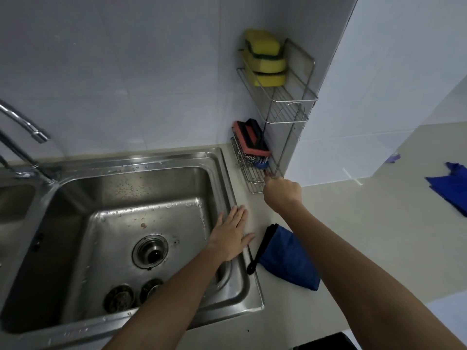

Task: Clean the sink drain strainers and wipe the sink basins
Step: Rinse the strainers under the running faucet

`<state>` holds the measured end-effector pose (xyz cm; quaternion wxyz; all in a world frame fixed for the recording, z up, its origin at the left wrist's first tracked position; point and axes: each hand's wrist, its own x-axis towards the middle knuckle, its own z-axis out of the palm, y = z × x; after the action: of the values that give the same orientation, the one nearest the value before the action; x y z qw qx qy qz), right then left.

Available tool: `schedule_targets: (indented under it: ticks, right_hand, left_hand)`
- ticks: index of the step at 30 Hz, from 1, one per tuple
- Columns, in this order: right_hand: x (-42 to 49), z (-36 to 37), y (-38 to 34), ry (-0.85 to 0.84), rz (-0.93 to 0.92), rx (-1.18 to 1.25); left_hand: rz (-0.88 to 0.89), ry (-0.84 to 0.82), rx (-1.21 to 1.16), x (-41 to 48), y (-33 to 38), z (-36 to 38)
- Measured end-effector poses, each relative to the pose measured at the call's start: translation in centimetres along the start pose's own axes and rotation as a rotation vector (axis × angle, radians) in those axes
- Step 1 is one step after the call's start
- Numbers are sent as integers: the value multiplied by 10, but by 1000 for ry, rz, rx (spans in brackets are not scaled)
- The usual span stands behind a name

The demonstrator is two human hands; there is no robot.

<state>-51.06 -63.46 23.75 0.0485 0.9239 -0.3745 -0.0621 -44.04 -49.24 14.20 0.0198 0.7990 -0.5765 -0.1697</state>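
The steel sink basin (121,188) is wet, with an open drain (150,251) in its floor. Two dark strainers (118,298) (151,289) lie side by side on the basin floor near the front wall. My left hand (231,236) rests flat, fingers spread, on the sink's right rim. My right hand (281,192) reaches to the lower shelf of a wire rack (252,184). Its fingers are closed at the shelf's front on what looks like the handle of a small blue-bristled brush (261,162).
A folded blue cloth (288,258) and a black-handled tool (255,258) lie on the counter right of the sink. The rack holds yellow sponges (265,59), a red-and-black scrubber (252,137) and steel wool (246,157). A faucet (25,127) stands at left, another blue cloth (452,188) far right.
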Motion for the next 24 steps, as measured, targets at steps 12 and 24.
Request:
schedule_targets:
  ticks: [12,24]
  right_hand:
    - [-14,-6,0,181,45,131]
    - [-42,8,-137,115,-149,134]
  left_hand:
    - [-94,-20,-56,-39,-43,-18]
    - [-475,185,9,-170,-236,-54]
